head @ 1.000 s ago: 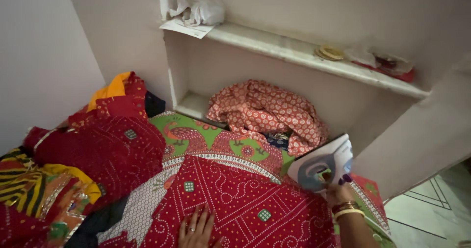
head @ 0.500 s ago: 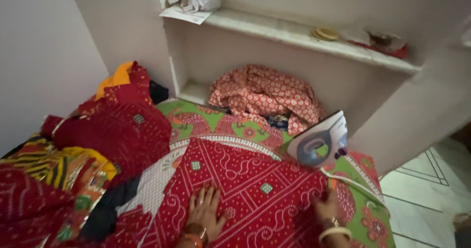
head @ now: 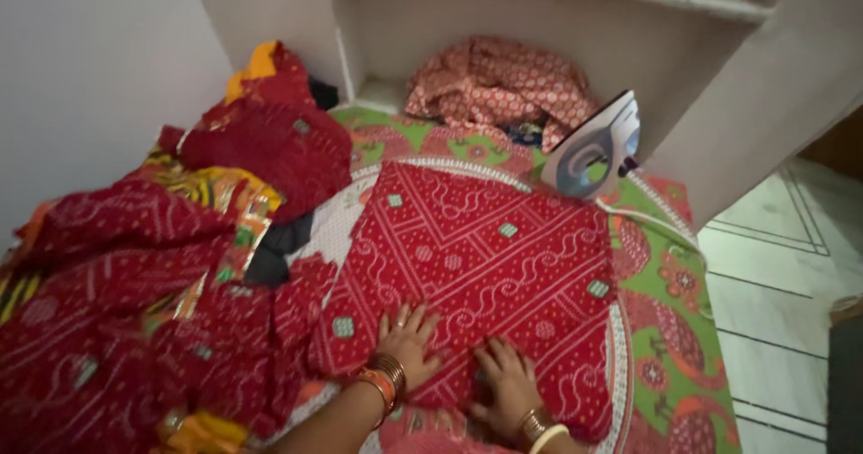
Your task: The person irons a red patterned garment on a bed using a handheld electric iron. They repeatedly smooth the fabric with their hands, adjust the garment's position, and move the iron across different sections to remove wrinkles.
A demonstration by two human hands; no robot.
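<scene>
Two hands press flat on a red patterned cloth (head: 485, 256) spread over a green and red printed bed cover (head: 670, 283). The left hand (head: 409, 342), wearing bangles, lies palm down with fingers spread near the cloth's near edge; the right hand (head: 508, 387) lies just beside it, fingers loosely extended, gripping nothing. Smoothing well would mean keeping both palms flat and sweeping outward toward the edges. A white and blue iron (head: 598, 144) stands upright at the cloth's far corner. Heaped red garments (head: 153, 265) lie to the left.

Red cloth (head: 485, 256) w/ white dotted pattern & green squares; green-orange peacock-print sheet (head: 670, 328); white-blue iron (head: 595, 144).
</scene>
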